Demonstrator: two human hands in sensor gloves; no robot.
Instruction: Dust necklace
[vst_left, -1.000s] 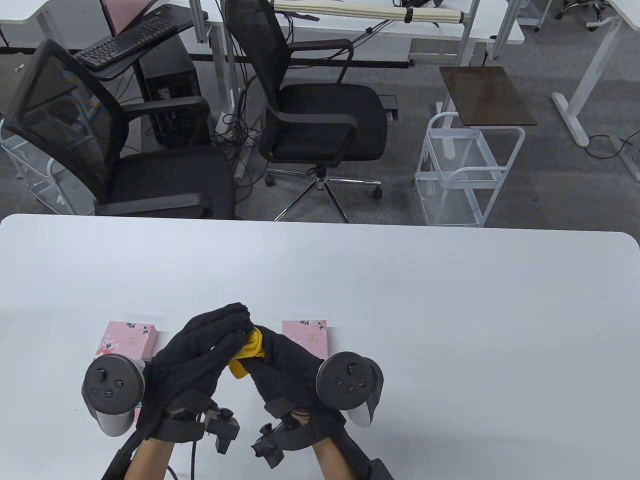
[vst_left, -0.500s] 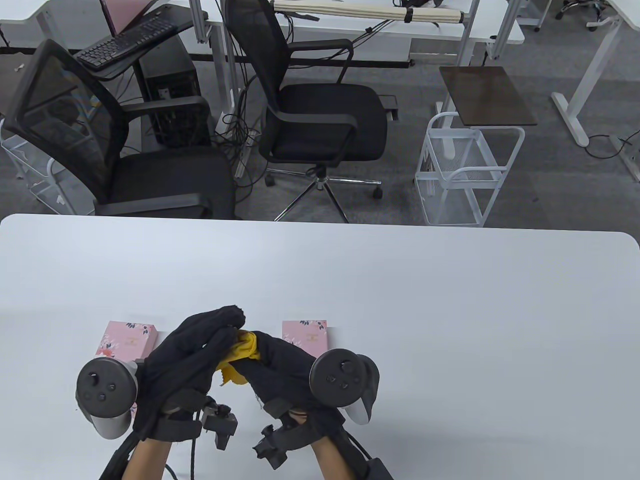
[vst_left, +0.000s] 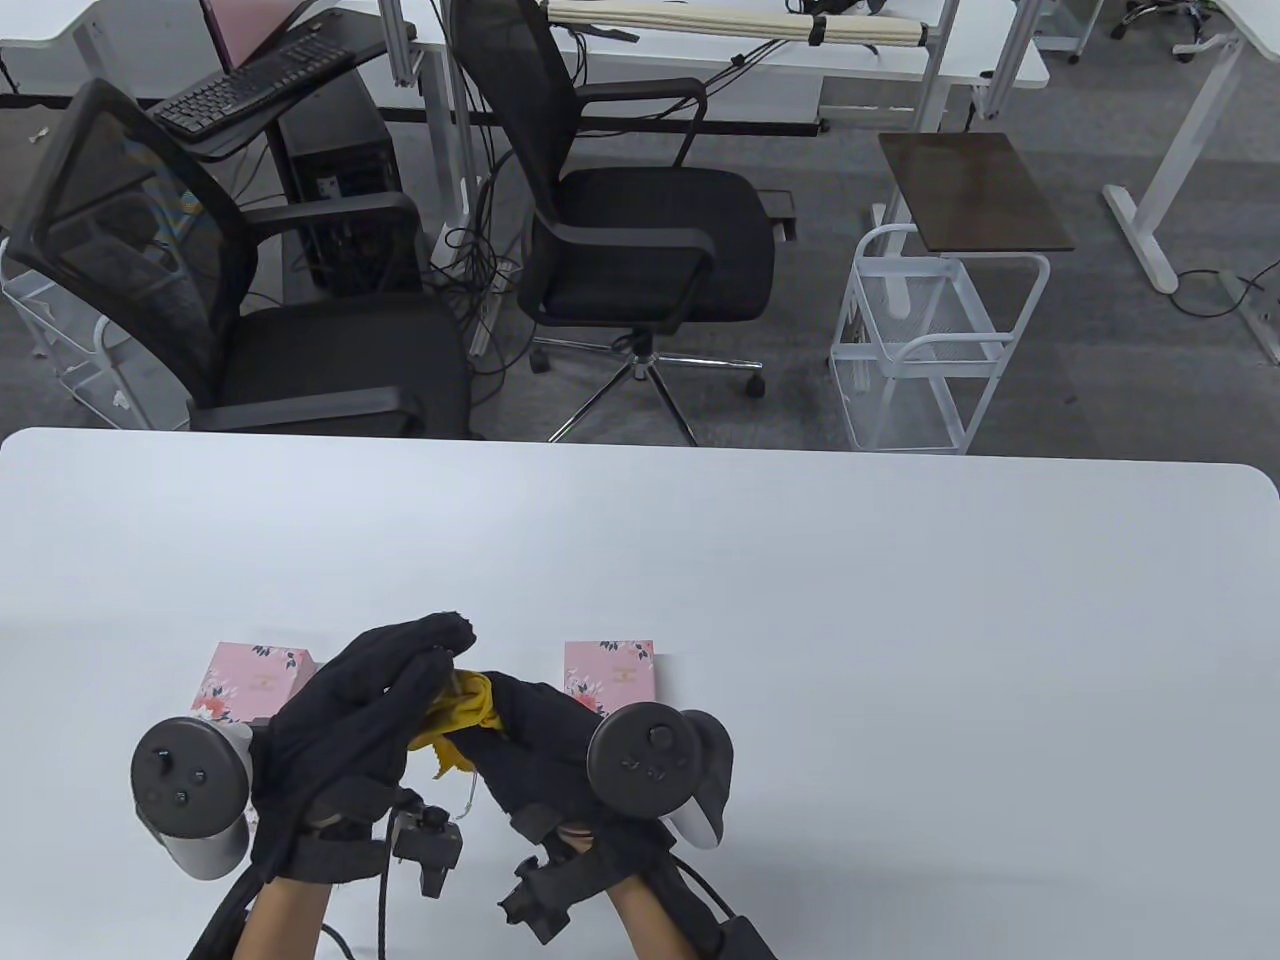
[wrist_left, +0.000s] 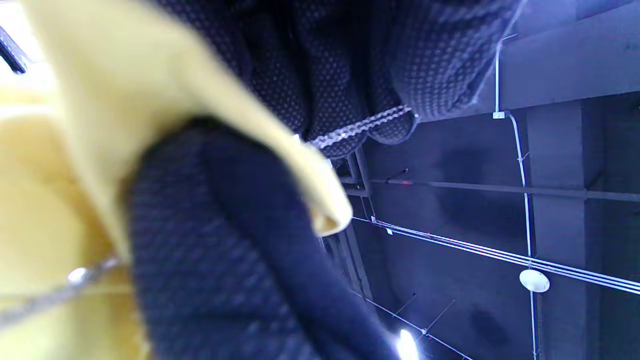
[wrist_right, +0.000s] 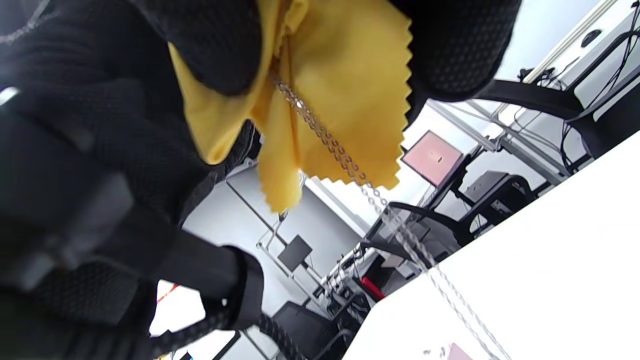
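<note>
Both gloved hands meet above the near left part of the white table (vst_left: 800, 600). My right hand (vst_left: 500, 708) grips a yellow cloth (vst_left: 458, 716) folded round a thin silver necklace chain (vst_left: 468, 796), which hangs below the hands. In the right wrist view the chain (wrist_right: 345, 160) runs out of the cloth (wrist_right: 345, 90) down to the table. My left hand (vst_left: 432, 662) closes against the cloth from the left. In the left wrist view a stretch of chain (wrist_left: 362, 127) lies across its fingertips (wrist_left: 350, 75), beside the cloth (wrist_left: 150, 95).
Two pink flowered boxes lie flat on the table, one (vst_left: 262, 676) behind my left hand and one (vst_left: 612, 672) behind my right. Black office chairs (vst_left: 640, 240) and a white wire cart (vst_left: 930, 340) stand beyond the far table edge.
Both hands have drifted left and a little toward the near edge, staying together on the cloth. A short length of chain now shows hanging below the cloth.
</note>
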